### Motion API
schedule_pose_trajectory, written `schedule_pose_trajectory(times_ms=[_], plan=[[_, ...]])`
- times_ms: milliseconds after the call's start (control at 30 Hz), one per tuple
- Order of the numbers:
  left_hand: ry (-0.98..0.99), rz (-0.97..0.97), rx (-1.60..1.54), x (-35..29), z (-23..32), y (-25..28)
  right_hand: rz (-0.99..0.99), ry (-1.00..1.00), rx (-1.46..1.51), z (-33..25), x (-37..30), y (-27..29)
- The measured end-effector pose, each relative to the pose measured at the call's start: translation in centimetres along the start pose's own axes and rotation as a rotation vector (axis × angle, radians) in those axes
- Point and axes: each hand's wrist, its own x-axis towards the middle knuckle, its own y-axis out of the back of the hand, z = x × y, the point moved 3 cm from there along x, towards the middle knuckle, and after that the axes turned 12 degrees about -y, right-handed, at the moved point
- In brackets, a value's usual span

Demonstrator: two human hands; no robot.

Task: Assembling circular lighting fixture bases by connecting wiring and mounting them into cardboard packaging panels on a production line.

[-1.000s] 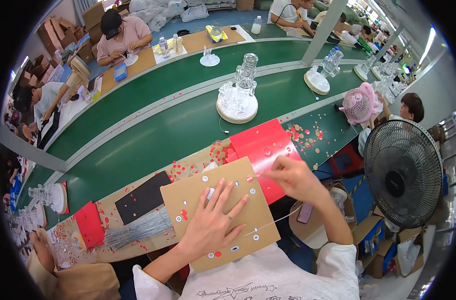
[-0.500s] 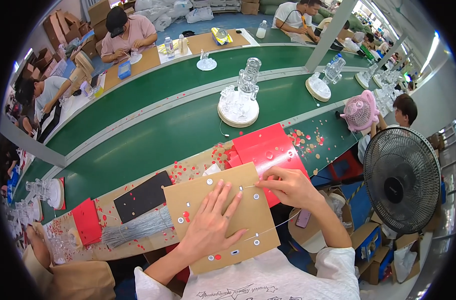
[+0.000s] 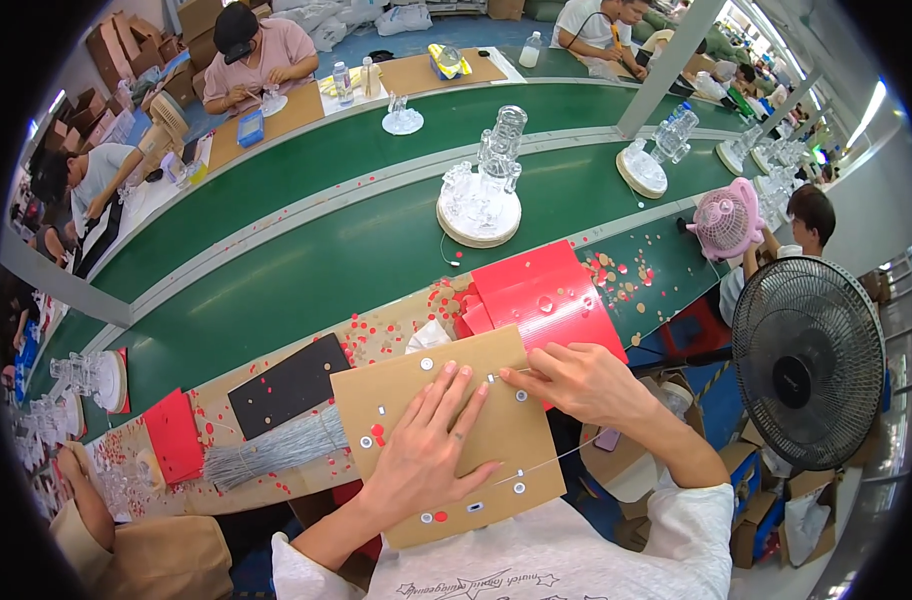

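A brown cardboard panel (image 3: 511,440) lies tilted in front of my chest, dotted with white-ringed holes, small slots and red spots. My left hand (image 3: 431,445) rests flat on it, fingers stretched out. At the panel's upper right, my right hand (image 3: 586,385) is closed in a pinch beside a small slot, on a thin wire that barely shows at the fingertips. Another length of thin silvery wire (image 3: 556,460) runs from a lower slot past the panel's right edge. Beyond the panel lie glossy red sheets (image 3: 551,290).
A bundle of grey wires (image 3: 276,450), a black sheet (image 3: 291,385) and red sheets (image 3: 174,440) lie left. Clear plastic models on round bases (image 3: 479,215) stand on the green conveyor (image 3: 356,275). A black fan (image 3: 808,360) and pink fan (image 3: 726,220) stand right. Co-workers sit around.
My right hand has drawn in closer to the upper slot, its fingertips lower and nearer the panel. Less wire shows between fingers and slot. My left hand stays flat on the cardboard.
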Motion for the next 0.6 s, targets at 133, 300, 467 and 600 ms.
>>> schedule_pose_trajectory(times_ms=[133, 300, 467, 600], plan=[[-0.005, -0.019, 0.054, 0.5, 0.2, -0.2, 0.0, 0.026, -0.064, 0.1, 0.0, 0.1], [-0.013, -0.049, 0.095, 0.6, 0.3, -0.5, -0.003, 0.047, 0.017, 0.9, -0.4, -0.7], [-0.006, -0.055, 0.076, 0.8, 0.5, -0.5, -0.013, 0.041, 0.113, 1.5, -0.6, -0.6], [0.01, -0.045, 0.05, 1.2, 0.7, -0.6, 0.082, 0.158, 0.043, 1.4, -0.4, -0.3]])
